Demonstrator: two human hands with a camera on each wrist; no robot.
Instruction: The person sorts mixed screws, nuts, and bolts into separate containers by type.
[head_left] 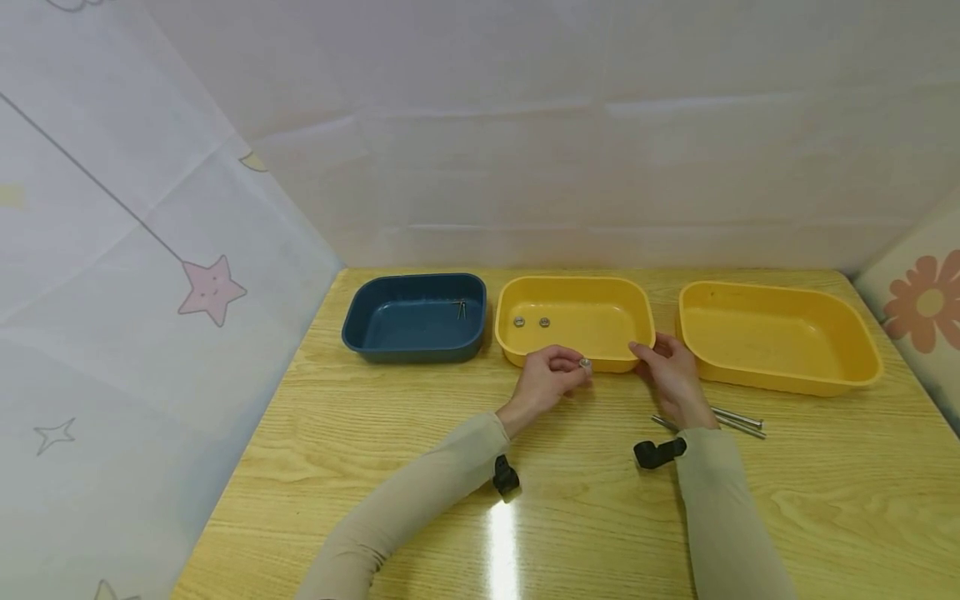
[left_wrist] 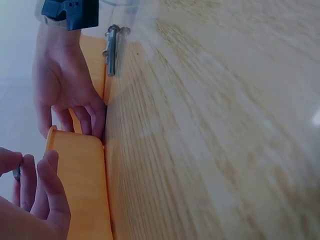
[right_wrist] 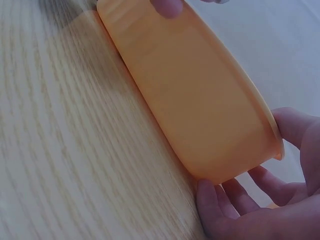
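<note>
My left hand (head_left: 542,385) pinches a small metal nut (head_left: 585,363) between thumb and fingers, just over the near rim of the middle yellow tray (head_left: 592,283). In the left wrist view the nut (left_wrist: 17,173) shows edge-on at the fingertips. With my right hand (head_left: 675,382) I grip that tray's near right corner. The right wrist view shows the thumb on the rim and the other fingers low against the outer wall of the tray (right_wrist: 200,100). Inside it, toward the left, lie two more nuts, a left one (head_left: 519,322) and a right one (head_left: 544,322).
A blue tray (head_left: 420,356) on the left holds a few thin screws (head_left: 461,310). At the right stands a larger yellow tray (head_left: 787,382). Several long bolts (head_left: 738,419) lie on the wooden table (head_left: 600,517) by my right wrist. A cloth backdrop (head_left: 525,183) rises behind the trays.
</note>
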